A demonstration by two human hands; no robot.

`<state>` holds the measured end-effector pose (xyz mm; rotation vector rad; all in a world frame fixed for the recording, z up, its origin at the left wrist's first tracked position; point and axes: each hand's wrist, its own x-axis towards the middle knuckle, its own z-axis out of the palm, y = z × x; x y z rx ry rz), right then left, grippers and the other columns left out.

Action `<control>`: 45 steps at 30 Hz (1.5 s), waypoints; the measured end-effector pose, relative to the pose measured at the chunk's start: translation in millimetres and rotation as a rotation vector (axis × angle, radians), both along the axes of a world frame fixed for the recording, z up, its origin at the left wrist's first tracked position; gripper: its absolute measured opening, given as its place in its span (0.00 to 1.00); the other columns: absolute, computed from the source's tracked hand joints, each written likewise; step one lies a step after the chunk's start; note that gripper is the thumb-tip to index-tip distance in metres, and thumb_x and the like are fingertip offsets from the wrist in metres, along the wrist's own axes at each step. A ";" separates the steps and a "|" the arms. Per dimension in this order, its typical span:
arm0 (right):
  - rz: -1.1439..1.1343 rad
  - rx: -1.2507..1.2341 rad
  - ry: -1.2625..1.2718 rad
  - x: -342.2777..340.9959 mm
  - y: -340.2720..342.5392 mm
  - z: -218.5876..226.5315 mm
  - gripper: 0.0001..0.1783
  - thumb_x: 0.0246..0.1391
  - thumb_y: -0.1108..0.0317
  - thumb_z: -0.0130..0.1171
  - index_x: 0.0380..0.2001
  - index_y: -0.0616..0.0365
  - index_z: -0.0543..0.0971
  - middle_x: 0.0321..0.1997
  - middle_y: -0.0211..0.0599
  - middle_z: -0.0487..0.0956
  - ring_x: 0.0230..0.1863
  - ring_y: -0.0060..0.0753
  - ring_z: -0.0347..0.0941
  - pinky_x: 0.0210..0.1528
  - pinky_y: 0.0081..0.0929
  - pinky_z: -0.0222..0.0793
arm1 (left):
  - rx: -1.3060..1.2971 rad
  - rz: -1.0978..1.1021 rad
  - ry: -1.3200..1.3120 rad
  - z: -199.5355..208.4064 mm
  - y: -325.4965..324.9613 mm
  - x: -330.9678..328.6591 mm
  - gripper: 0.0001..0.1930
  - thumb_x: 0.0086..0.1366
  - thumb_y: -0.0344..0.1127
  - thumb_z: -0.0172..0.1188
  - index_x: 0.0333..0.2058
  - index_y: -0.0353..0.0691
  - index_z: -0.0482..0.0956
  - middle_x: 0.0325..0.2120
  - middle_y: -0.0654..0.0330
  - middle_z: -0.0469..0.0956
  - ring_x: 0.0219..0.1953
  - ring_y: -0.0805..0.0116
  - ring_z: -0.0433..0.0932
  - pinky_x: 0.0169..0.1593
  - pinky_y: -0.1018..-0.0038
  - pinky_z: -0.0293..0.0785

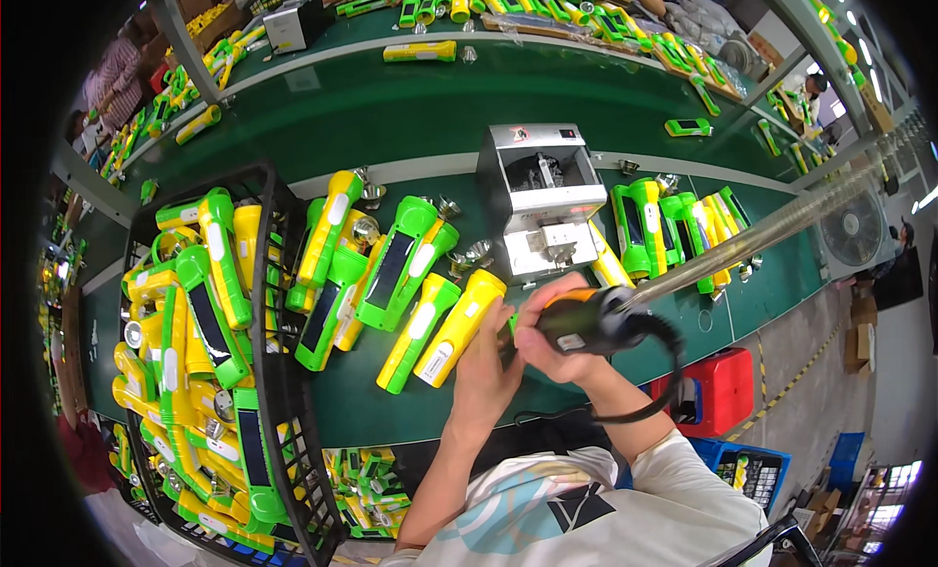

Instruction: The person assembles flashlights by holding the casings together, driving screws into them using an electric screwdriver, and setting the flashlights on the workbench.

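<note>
My right hand [547,347] is wrapped round a black electric screwdriver [586,323] with an orange band. A coiled black cord and a long metal rod [733,235] run from the tool. Close beside it, my left hand [481,376] has its fingers curled; a small bit of green shows between the hands, but what the fingers hold is mostly hidden. A yellow flashlight [461,327] lies just left of my left fingers. Beside that lies a green and yellow flashlight [418,332].
A grey metal machine [542,200] stands beyond my hands. More flashlights [396,264] and silver reflector cups [469,259] lie left of it, others [645,225] to its right. A black crate [269,371] full of flashlights stands at left; a red stool [723,391] is at right.
</note>
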<state>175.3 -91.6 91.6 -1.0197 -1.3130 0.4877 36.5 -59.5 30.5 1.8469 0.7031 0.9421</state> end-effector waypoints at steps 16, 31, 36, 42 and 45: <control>-0.092 0.033 0.163 -1.2 5.9 19.7 0.15 0.47 0.75 0.72 0.37 0.62 0.77 0.27 0.32 0.78 0.29 0.21 0.75 0.34 0.22 0.73 | -0.037 -0.019 0.103 9.0 -10.6 3.5 0.40 0.62 0.20 0.67 0.70 0.31 0.57 0.54 0.43 0.79 0.55 0.48 0.82 0.53 0.62 0.80; 0.044 0.265 0.305 96.0 27.8 54.1 0.23 0.58 0.79 0.62 0.54 0.65 0.66 0.24 0.33 0.78 0.21 0.18 0.72 0.25 0.18 0.68 | 0.363 0.028 0.295 17.6 -8.7 12.3 0.20 0.59 0.25 0.71 0.52 0.34 0.81 0.58 0.45 0.76 0.59 0.44 0.77 0.61 0.57 0.76; -0.086 0.136 0.202 96.7 24.5 58.7 0.17 0.56 0.76 0.64 0.46 0.69 0.72 0.23 0.28 0.77 0.23 0.19 0.72 0.31 0.22 0.71 | 0.448 -0.052 0.356 14.7 -3.8 17.9 0.20 0.60 0.25 0.70 0.52 0.35 0.82 0.58 0.46 0.76 0.59 0.44 0.76 0.60 0.58 0.76; -0.076 0.137 0.289 90.4 23.8 55.8 0.12 0.54 0.75 0.65 0.40 0.68 0.76 0.23 0.30 0.77 0.27 0.22 0.74 0.43 0.26 0.73 | 0.410 -0.031 0.351 16.7 -5.1 15.0 0.20 0.60 0.25 0.70 0.52 0.35 0.82 0.55 0.49 0.77 0.58 0.45 0.77 0.59 0.56 0.76; -0.121 0.109 0.162 90.7 24.2 55.7 0.10 0.53 0.75 0.65 0.38 0.66 0.77 0.24 0.30 0.78 0.28 0.23 0.75 0.43 0.27 0.74 | 0.406 -0.037 0.349 17.3 -5.3 14.4 0.20 0.60 0.25 0.70 0.52 0.35 0.82 0.55 0.49 0.77 0.58 0.45 0.76 0.59 0.57 0.76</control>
